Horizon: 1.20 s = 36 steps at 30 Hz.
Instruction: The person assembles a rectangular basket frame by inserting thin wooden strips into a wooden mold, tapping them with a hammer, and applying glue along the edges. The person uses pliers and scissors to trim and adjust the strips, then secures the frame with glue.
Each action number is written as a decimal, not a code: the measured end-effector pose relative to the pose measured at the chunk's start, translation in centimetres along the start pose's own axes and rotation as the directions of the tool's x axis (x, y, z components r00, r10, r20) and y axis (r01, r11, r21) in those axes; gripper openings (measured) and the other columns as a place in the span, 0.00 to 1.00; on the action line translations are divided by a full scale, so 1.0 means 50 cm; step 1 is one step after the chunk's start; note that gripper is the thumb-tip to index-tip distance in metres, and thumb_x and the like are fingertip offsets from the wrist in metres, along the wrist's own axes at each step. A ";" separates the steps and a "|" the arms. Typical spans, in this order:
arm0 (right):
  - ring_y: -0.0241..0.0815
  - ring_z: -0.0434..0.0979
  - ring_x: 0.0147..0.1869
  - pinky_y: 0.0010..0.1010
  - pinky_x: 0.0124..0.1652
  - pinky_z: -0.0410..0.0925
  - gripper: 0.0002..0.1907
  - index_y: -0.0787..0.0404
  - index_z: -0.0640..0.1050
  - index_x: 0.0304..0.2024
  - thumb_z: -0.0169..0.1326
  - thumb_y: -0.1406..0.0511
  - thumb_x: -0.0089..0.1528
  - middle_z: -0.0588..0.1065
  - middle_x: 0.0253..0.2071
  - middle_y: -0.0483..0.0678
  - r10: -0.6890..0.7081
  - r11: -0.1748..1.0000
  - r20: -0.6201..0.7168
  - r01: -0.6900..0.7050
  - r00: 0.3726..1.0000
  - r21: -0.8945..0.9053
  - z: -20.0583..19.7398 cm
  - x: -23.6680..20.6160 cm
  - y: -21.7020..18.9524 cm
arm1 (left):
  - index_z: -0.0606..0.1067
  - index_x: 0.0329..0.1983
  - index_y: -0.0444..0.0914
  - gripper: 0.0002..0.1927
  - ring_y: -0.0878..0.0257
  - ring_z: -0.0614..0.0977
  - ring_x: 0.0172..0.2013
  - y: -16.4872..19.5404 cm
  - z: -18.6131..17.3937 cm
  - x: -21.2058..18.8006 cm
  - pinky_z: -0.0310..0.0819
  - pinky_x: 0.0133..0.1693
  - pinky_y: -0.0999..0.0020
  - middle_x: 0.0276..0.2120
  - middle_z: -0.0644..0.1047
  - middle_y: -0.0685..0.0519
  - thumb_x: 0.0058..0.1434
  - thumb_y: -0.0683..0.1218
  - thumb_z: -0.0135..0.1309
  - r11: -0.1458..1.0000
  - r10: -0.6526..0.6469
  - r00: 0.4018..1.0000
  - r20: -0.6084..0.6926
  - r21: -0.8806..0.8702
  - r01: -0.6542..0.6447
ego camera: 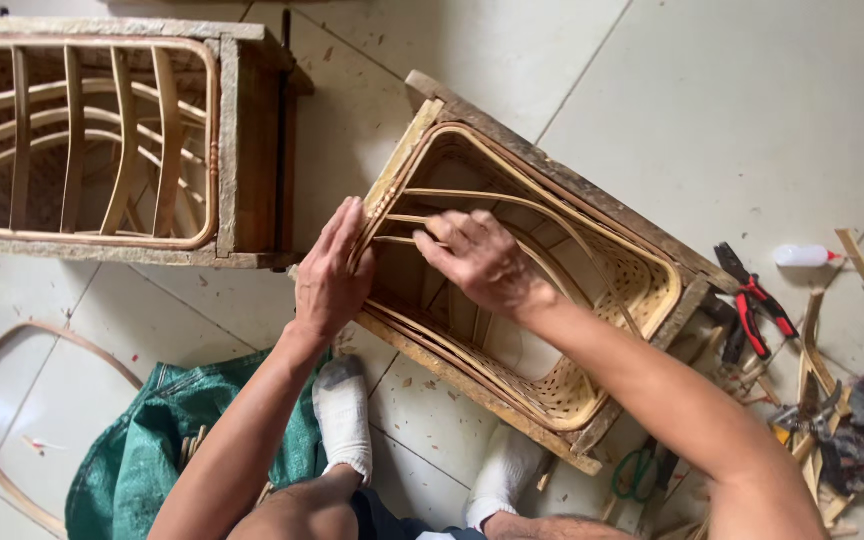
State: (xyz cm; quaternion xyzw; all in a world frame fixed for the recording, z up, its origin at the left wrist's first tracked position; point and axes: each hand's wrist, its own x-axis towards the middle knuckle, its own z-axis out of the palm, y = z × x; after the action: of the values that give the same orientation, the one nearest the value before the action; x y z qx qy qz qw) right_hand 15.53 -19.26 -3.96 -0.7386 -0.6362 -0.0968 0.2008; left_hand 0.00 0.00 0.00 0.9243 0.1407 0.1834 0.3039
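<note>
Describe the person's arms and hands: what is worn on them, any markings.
Both arms are bare to past the elbow: no sleeves show. The left hand and right hand wear no gloves, and no rings, watch or bands show. No markings are visible. White socks cover the feet below.
</note>
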 end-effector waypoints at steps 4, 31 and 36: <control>0.54 0.67 0.67 0.48 0.65 0.61 0.28 0.67 0.77 0.61 0.57 0.56 0.64 0.70 0.63 0.58 0.063 0.997 -0.108 -0.059 0.992 0.044 0.027 0.007 -0.002 | 0.65 0.68 0.27 0.36 0.48 0.80 0.53 -0.065 0.029 -0.023 0.74 0.54 0.60 0.56 0.76 0.38 0.54 0.38 0.57 0.994 -0.064 0.996 0.069 -0.080 0.069; 0.39 0.81 0.41 0.30 0.42 0.74 0.08 0.63 0.81 0.53 0.55 0.70 0.72 0.81 0.42 0.50 0.922 0.266 -0.366 -0.895 0.128 0.358 -0.412 -0.456 -0.016 | 0.73 0.68 0.34 0.25 0.72 0.76 0.43 -0.152 -0.004 0.081 0.71 0.44 0.79 0.49 0.79 0.55 0.70 0.48 0.56 0.714 -0.409 0.691 0.596 -0.262 0.649; 0.42 0.81 0.34 0.35 0.34 0.72 0.12 0.60 0.80 0.44 0.58 0.59 0.64 0.83 0.35 0.53 0.952 -0.307 0.082 -0.916 -0.296 0.259 -0.256 -0.570 -0.092 | 0.72 0.70 0.31 0.24 0.69 0.78 0.47 -0.185 -0.001 0.056 0.73 0.48 0.77 0.52 0.80 0.48 0.74 0.47 0.56 0.811 -0.300 0.823 0.482 -0.327 0.486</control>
State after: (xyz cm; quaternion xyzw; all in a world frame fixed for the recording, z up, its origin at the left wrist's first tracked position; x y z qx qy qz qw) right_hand 7.56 -49.81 -2.97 -0.9100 0.2260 0.1146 0.3280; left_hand 1.10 8.24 -4.91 0.7987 0.2217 -0.0554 0.5567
